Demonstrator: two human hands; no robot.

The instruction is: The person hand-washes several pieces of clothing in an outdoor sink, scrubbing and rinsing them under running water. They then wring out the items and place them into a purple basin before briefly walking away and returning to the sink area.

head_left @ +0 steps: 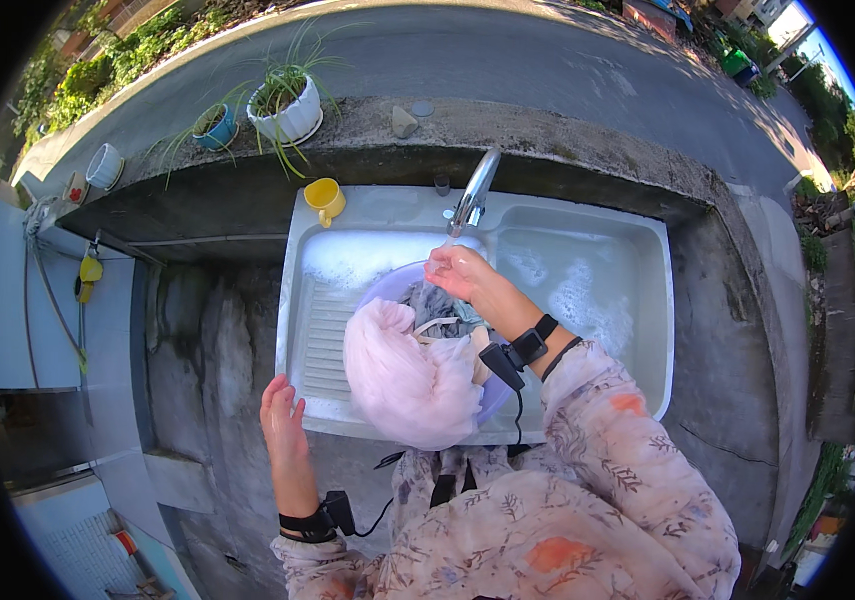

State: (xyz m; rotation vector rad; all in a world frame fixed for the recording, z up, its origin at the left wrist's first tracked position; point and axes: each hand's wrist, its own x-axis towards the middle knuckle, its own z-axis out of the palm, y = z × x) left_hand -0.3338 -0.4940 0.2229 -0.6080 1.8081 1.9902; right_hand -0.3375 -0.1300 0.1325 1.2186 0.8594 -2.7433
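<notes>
My right hand (459,271) is cupped beneath the chrome faucet (474,196), its fingertips in the thin stream of water. No object shows in it. Below it, a lavender plastic basin (390,283) stands in the left part of the sink (664,315). Wet laundry fills the basin: a pale pink sheer fabric (405,382) bulges over its front rim, with grey cloth (435,304) behind. My left hand (282,420) hangs beside the sink's left front corner, fingers loosely apart and holding nothing. Whether its fingertips touch the rim, I cannot tell.
Suds float on water in the right bowl (570,285). A yellow plastic mug (324,199) stands on the sink's back left corner. Potted plants, among them a white planter (288,116), and a stone (403,121) line the concrete ledge (532,131) behind. Ribbed washboard (322,330) lies left of the basin.
</notes>
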